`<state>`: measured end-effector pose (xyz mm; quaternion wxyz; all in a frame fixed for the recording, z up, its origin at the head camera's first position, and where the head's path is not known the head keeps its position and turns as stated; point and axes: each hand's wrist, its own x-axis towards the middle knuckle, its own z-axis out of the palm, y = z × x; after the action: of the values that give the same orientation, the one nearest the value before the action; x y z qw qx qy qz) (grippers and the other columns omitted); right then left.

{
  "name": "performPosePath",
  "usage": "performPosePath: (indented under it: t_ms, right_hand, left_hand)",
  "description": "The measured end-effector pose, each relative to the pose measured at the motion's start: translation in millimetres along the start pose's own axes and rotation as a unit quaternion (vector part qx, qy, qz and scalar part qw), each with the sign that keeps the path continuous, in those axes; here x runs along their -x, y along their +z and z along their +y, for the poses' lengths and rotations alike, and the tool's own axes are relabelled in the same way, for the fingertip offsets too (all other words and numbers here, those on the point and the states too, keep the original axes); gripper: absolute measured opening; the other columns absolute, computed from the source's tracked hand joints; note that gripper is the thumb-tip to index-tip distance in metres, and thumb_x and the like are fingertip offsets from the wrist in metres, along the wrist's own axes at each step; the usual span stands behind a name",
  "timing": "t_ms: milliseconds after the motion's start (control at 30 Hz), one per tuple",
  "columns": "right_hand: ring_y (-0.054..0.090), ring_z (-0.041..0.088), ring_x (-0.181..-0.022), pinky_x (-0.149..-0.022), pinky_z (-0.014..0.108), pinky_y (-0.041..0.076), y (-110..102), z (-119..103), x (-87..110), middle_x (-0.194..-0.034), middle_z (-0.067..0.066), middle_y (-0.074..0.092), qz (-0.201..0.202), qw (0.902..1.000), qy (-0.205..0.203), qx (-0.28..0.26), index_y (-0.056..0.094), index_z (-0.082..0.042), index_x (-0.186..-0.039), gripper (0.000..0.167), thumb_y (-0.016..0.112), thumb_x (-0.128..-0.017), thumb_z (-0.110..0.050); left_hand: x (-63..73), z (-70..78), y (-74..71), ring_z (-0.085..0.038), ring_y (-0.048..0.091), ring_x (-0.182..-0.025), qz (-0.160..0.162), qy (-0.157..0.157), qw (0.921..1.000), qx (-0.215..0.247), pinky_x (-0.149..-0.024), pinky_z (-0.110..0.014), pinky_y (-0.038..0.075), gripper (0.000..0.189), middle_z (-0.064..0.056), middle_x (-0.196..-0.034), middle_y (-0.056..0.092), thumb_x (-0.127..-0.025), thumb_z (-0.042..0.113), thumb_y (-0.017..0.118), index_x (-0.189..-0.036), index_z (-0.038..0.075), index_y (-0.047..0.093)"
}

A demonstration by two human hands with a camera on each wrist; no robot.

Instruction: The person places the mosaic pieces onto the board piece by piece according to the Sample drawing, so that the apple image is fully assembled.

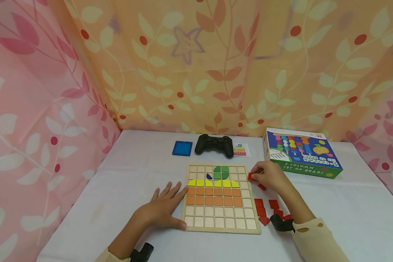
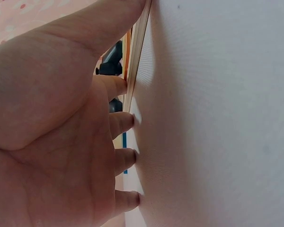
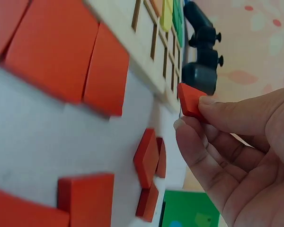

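Note:
A wooden grid board (image 1: 209, 221) lies flat on the table, with rows of orange tiles (image 1: 214, 196), yellow tiles (image 1: 199, 183), green tiles (image 1: 221, 172) and one dark blue piece (image 1: 209, 176) in its cells. My left hand (image 1: 165, 206) is spread along the board's left edge, thumb at the lower corner and fingertips on the cloth and rim. Between thumb and fingers, my right hand (image 1: 268, 174) pinches a red tile (image 3: 191, 100), held just past the board's upper right edge. Several loose red tiles (image 1: 259, 207) lie right of the board, below that hand.
Behind the board stand a blue square tray (image 1: 182, 148), a black game controller (image 1: 214, 144) and a printed pattern card (image 1: 241, 150) partly covered by it. A green bead-set box (image 1: 302, 153) sits at the back right. Floral curtains (image 1: 196, 72) enclose the table.

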<state>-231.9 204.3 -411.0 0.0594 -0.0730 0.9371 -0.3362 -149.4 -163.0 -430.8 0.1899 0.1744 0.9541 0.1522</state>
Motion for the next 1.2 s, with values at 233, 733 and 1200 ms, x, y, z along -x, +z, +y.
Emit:
performPosePath:
  t_ms: [233, 733, 1200]
  right_hand:
    - [0.056, 0.022, -0.074, -0.066, 0.035, 0.054, 10, -16, 1.4, -0.083, 0.003, 0.066, -0.001, 0.9999, -0.014, -0.002, 0.072, -0.004, -0.09, 0.004, 0.074, -0.09, -0.008]
    - [0.057, 0.017, -0.076, -0.073, 0.032, 0.053, 50, -76, 15.7, -0.08, -0.004, 0.065, -0.04, 0.9955, -0.082, -0.025, 0.074, -0.01, -0.086, 0.009, 0.075, -0.087, -0.001]
    - [0.056, 0.009, -0.073, -0.07, 0.024, 0.051, 111, -119, 33.6, -0.076, -0.011, 0.063, -0.096, 0.9731, -0.202, -0.055, 0.072, -0.013, -0.085, 0.011, 0.074, -0.089, -0.003]
  left_hand:
    - [-1.3, -0.8, 0.9, -0.037, 0.003, -0.152, -0.002, 0.0, 1.0, -0.002, -0.114, -0.067, 0.004, 0.118, -0.006, -0.166, 0.017, -0.066, 0.073, 0.077, -0.161, 0.025, 0.027]
    - [-2.2, -2.7, 1.8, -0.037, 0.003, -0.152, 0.0, 0.001, 1.0, -0.007, -0.115, -0.066, 0.005, 0.118, -0.006, -0.166, 0.017, -0.066, 0.074, 0.077, -0.161, 0.025, 0.027]
    - [-2.0, -3.3, -0.1, -0.037, 0.002, -0.152, -0.004, 0.004, 1.0, 0.001, -0.114, -0.067, 0.003, 0.117, -0.006, -0.166, 0.017, -0.066, 0.072, 0.077, -0.161, 0.027, 0.026]
